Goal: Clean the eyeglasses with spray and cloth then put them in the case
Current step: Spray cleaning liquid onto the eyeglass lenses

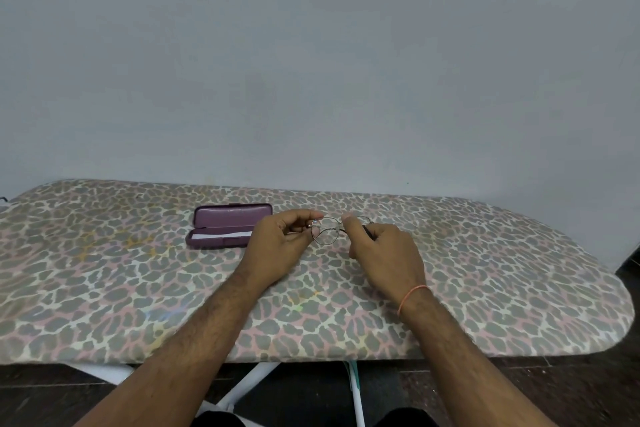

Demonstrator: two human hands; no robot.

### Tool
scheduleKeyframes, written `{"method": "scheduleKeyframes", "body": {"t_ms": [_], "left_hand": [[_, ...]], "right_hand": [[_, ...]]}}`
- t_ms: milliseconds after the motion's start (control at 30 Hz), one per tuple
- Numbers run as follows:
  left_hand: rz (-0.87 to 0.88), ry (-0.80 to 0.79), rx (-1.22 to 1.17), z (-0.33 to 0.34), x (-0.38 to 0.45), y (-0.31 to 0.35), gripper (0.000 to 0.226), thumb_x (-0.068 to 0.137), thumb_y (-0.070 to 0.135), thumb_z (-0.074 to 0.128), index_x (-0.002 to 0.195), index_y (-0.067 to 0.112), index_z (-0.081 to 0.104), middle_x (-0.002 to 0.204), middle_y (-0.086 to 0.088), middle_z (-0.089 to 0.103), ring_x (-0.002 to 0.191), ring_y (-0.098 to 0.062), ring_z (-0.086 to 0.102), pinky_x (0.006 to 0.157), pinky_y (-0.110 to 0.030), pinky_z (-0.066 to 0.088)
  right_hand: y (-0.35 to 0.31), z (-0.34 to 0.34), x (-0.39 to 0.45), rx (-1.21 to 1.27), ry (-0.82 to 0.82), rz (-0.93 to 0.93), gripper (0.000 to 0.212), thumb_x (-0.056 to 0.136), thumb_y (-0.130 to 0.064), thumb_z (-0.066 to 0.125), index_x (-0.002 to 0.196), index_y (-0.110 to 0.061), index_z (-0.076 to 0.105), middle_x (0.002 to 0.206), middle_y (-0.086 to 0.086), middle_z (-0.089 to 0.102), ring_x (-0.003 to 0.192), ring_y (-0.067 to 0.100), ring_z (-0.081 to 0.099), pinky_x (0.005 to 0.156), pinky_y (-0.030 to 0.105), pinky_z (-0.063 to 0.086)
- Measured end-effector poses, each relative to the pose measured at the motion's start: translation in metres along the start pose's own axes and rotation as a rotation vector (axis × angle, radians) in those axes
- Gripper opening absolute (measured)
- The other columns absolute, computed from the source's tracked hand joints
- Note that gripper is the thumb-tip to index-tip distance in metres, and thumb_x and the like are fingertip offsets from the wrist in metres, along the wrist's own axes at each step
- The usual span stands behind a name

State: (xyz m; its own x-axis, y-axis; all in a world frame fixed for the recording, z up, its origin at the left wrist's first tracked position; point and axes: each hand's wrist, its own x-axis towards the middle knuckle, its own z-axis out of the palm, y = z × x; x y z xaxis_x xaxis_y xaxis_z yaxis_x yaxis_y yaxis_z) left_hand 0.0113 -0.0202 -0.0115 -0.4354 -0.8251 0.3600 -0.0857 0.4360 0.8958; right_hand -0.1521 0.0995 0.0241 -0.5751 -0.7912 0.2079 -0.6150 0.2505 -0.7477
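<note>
Both grips are pinching the glasses (325,230) over the table (485,270): left hand (277,246) is holding the left end of the frame, right hand (384,253) is pinching the middle with a temple arm running under its fingers. Case (227,225) is lying open just left of the left hand, a white strip showing inside.

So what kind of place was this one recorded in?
Probably a room at home, perhaps a laundry corner. The work surface is an ironing board with a leopard-print cover on white legs, set against a bare grey wall over a dark floor.
</note>
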Motion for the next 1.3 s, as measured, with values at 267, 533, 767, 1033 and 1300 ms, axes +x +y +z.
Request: {"method": "scheduleKeyframes", "body": {"t_ms": [267, 533, 767, 1033, 1300], "left_hand": [[-0.001, 0.007, 0.011, -0.001, 0.001, -0.002, 0.027, 0.094, 0.015, 0.083, 0.118, 0.028, 0.084, 0.103, 0.010, 0.083, 0.096, -0.003, 0.076, 0.086, -0.012, 0.058], [-0.016, 0.019, -0.067, -0.002, 0.002, -0.001, 0.028, 0.094, 0.014, 0.083, 0.115, 0.032, 0.082, 0.103, 0.013, 0.084, 0.101, -0.009, 0.078, 0.088, -0.018, 0.061], [-0.011, 0.023, -0.102, -0.002, 0.004, -0.002, 0.032, 0.094, 0.012, 0.083, 0.111, 0.038, 0.081, 0.102, 0.010, 0.085, 0.099, -0.011, 0.078, 0.088, -0.022, 0.063], [-0.010, 0.011, -0.129, -0.001, 0.003, -0.002, 0.029, 0.094, 0.011, 0.082, 0.115, 0.032, 0.082, 0.103, 0.006, 0.085, 0.096, -0.008, 0.077, 0.087, -0.023, 0.063], [0.000, -0.005, -0.145, -0.001, 0.003, 0.000, 0.029, 0.095, 0.009, 0.081, 0.114, 0.031, 0.081, 0.100, 0.012, 0.085, 0.091, -0.001, 0.075, 0.084, -0.019, 0.062]], "right_hand": [[0.002, -0.018, 0.009, 0.139, 0.026, 0.001, 0.077, 0.099, -0.074, 0.049, 0.060, -0.012, 0.075, 0.047, -0.009, 0.064, 0.049, 0.017, 0.061, 0.076, 0.044, 0.063], [0.024, -0.035, 0.014, 0.092, 0.029, 0.055, 0.073, 0.098, -0.068, 0.049, 0.060, -0.011, 0.074, 0.049, -0.008, 0.066, 0.049, 0.017, 0.059, 0.076, 0.045, 0.062], [0.031, -0.034, 0.015, 0.111, 0.016, 0.067, 0.068, 0.096, -0.061, 0.050, 0.062, -0.007, 0.073, 0.047, -0.007, 0.064, 0.048, 0.021, 0.054, 0.073, 0.051, 0.062], [0.030, -0.036, 0.015, 0.113, 0.016, 0.061, 0.079, 0.098, -0.075, 0.046, 0.059, -0.013, 0.074, 0.046, -0.005, 0.064, 0.046, 0.020, 0.059, 0.072, 0.045, 0.063], [0.029, -0.035, 0.015, 0.124, -0.011, 0.053, 0.068, 0.100, -0.057, 0.049, 0.060, -0.008, 0.073, 0.044, -0.004, 0.062, 0.045, 0.021, 0.055, 0.075, 0.052, 0.064]]}}
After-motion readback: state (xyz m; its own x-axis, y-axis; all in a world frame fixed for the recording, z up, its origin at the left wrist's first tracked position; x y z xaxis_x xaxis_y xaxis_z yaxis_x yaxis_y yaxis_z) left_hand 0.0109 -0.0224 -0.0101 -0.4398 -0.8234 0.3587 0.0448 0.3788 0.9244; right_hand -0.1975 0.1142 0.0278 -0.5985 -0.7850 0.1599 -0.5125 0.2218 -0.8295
